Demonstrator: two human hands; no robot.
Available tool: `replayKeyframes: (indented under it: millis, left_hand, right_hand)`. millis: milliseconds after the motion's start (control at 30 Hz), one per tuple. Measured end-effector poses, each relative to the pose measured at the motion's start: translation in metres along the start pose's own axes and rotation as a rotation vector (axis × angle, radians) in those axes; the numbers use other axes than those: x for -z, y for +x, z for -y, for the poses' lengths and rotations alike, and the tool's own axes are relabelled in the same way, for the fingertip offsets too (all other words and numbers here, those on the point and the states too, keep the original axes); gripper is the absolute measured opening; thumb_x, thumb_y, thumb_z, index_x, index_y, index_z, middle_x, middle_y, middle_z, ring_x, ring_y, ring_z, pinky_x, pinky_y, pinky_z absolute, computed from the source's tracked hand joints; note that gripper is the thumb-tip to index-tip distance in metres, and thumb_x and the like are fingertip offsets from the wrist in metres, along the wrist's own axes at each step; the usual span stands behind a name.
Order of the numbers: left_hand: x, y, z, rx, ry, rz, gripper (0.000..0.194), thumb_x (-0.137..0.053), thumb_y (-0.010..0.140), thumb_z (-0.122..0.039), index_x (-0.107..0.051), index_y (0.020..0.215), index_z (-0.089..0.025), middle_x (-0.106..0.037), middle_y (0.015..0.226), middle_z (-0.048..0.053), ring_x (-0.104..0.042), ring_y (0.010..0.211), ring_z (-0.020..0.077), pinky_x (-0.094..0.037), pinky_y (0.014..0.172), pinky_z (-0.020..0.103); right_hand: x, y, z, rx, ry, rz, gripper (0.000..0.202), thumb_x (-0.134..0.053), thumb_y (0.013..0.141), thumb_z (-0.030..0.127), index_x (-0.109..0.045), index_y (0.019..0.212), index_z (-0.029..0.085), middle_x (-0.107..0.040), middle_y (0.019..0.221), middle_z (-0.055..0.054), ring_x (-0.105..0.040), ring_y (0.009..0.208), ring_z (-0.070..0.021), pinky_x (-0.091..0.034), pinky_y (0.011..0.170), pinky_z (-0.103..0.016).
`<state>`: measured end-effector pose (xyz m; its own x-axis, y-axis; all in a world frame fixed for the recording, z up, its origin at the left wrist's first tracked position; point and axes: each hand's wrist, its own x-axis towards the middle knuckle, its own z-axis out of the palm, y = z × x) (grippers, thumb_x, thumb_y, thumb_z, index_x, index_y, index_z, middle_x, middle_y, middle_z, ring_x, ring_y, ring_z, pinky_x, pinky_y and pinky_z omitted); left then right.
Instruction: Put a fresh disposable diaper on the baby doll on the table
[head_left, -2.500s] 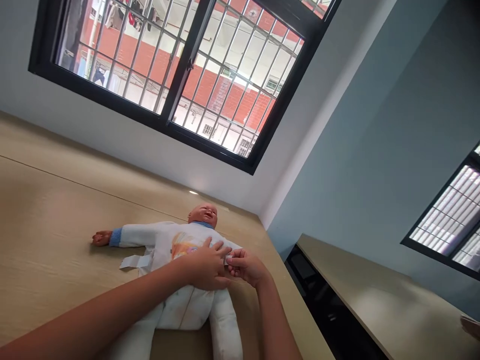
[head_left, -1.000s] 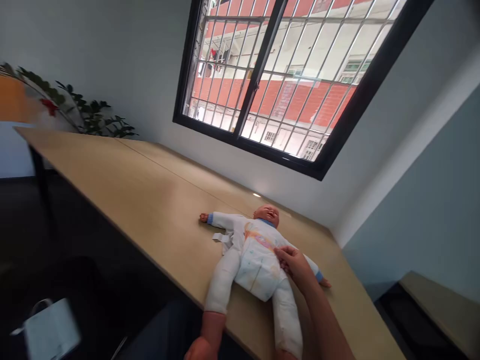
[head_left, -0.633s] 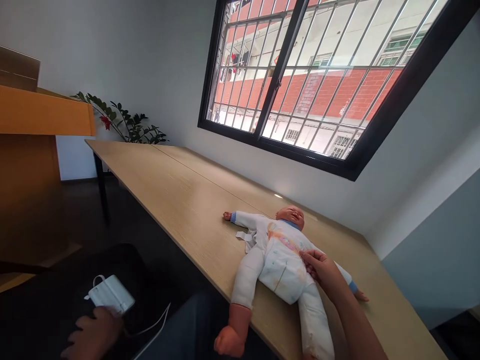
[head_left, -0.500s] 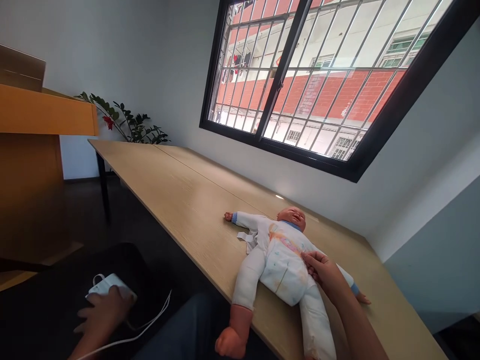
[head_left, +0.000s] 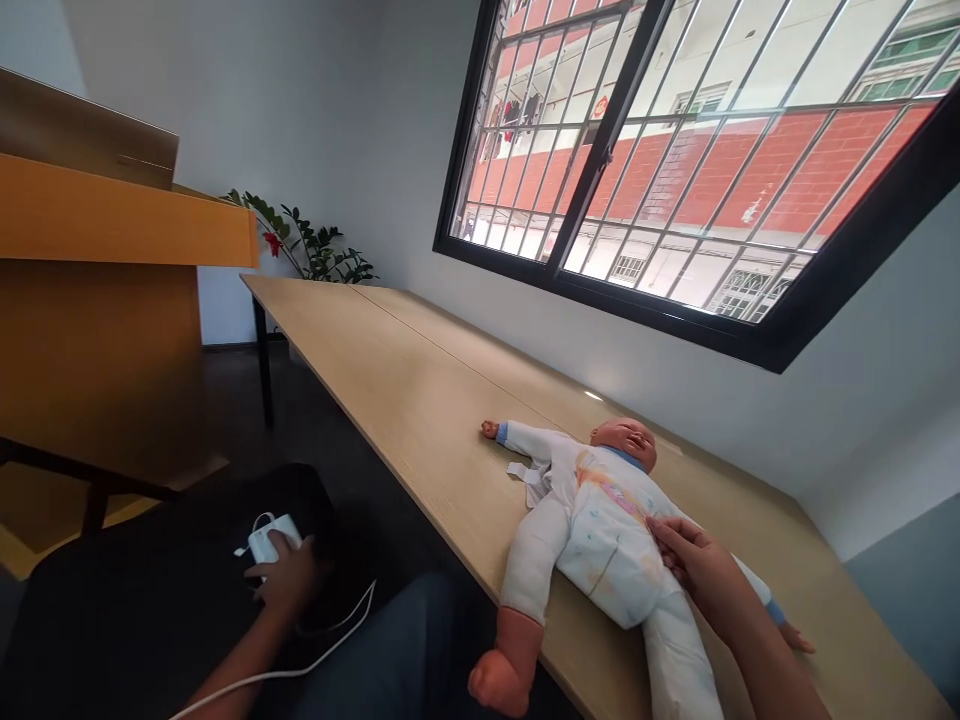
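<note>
A baby doll (head_left: 611, 520) in a white outfit with blue cuffs and a diaper lies on its back on the wooden table (head_left: 390, 390). My right hand (head_left: 694, 560) pinches the diaper's edge at the doll's waist, on the right side. A loose white tab sticks out at the diaper's left side. Down at the left, my left hand (head_left: 285, 575) rests on a small white device (head_left: 271, 540) with a loop, its fingers spread over it, on a black chair seat (head_left: 172, 570).
A white cable (head_left: 330, 655) runs beside my left arm and leg. An orange-brown desk (head_left: 112, 215) stands at the left, a plant (head_left: 322, 250) behind it. A barred window (head_left: 645, 160) is in the wall beyond the table.
The view has swung left, so everything sits further right. My left hand has moved further onto the white device. My right hand keeps its pinch at the diaper.
</note>
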<state>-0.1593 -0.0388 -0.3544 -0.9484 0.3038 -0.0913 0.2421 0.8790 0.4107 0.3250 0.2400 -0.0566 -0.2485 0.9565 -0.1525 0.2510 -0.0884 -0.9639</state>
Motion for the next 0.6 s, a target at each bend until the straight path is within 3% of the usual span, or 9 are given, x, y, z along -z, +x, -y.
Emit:
replayKeyframes:
  millis: [133,267,600]
  left_hand:
    - [0.0,0.009,0.009,0.021,0.002,0.001,0.054,-0.068,0.074,-0.055,-0.064,0.122,-0.03,-0.008,0.162,0.015,-0.016,0.136,0.0686,-0.043,0.082,0.072]
    - [0.003,0.011,0.02,0.031,0.003,0.005,0.061,-0.074,0.067,-0.057,-0.065,0.121,-0.031,-0.001,0.164,0.012,-0.021,0.134,0.0677,-0.043,0.083,0.071]
    - [0.017,0.015,0.053,0.09,0.002,-0.014,0.063,-0.076,0.063,-0.053,-0.065,0.121,-0.031,0.004,0.166,0.009,-0.024,0.134,0.0649,-0.043,0.086,0.069]
  right_hand:
    - [0.001,0.001,0.0,-0.027,0.0,0.001,0.048,-0.087,0.059,0.055,-0.061,0.075,0.018,-0.052,0.058,0.005,-0.043,0.05,-0.0068,-0.034,0.043,-0.018]
    - [0.001,0.0,0.001,-0.01,0.002,-0.018,0.046,-0.086,0.058,0.054,-0.061,0.073,0.018,-0.051,0.056,0.005,-0.043,0.046,-0.0079,-0.035,0.042,-0.02]
    - [0.0,-0.002,-0.002,-0.044,0.047,-0.028,0.049,-0.089,0.059,0.054,-0.062,0.077,0.017,-0.047,0.058,0.005,-0.04,0.05,-0.0057,-0.034,0.041,-0.015]
